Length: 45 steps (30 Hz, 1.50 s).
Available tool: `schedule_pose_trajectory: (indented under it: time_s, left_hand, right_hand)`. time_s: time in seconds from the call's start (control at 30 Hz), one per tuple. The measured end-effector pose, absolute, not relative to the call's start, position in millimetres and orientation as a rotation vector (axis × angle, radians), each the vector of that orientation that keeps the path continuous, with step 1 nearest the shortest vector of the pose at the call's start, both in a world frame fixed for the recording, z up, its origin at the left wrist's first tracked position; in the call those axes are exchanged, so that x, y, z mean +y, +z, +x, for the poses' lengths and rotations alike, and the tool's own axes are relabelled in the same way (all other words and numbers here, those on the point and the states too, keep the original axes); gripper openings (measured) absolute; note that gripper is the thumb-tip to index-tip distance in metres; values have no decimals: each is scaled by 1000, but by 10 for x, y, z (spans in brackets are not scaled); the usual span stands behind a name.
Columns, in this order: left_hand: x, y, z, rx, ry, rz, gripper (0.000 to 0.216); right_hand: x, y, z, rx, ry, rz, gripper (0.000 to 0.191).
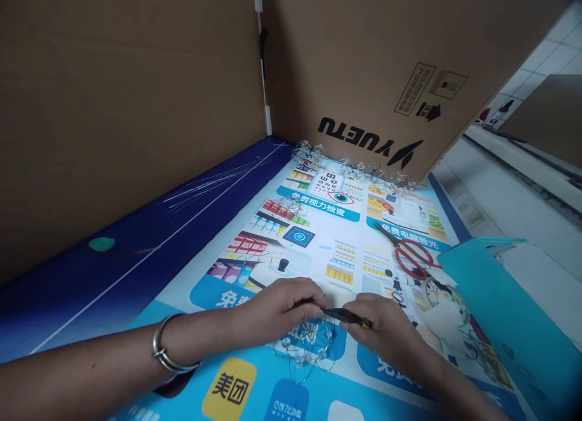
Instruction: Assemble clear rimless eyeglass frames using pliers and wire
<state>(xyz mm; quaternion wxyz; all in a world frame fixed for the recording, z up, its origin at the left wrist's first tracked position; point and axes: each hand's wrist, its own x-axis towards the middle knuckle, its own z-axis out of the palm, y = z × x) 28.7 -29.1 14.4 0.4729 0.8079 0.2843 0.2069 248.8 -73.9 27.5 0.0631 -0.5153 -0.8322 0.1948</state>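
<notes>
My right hand is closed around a pair of pliers with dark jaws and a bit of yellow on the handle. The jaws point left, to the fingertips of my left hand. That hand is closed in a pinch at the top of a tangle of thin wire with clear beads, which hangs below it over the printed sheet. Exactly where the jaws meet the wire is hidden by my fingers. A silver bangle circles my left wrist.
Cardboard walls stand behind and left. More beaded wire lies along the back wall. Red-handled scissors and a teal folder are at the right. Clear strands and a green lump lie left.
</notes>
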Motion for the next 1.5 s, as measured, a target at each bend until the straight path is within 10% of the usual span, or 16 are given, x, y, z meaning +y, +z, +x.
schedule_pose_trajectory:
  time_s: [1.5]
  left_hand:
    - [-435,116,245,829,712,1844,18]
  right_hand:
    - [-1150,251,2228,-2456,-90,-1715,21]
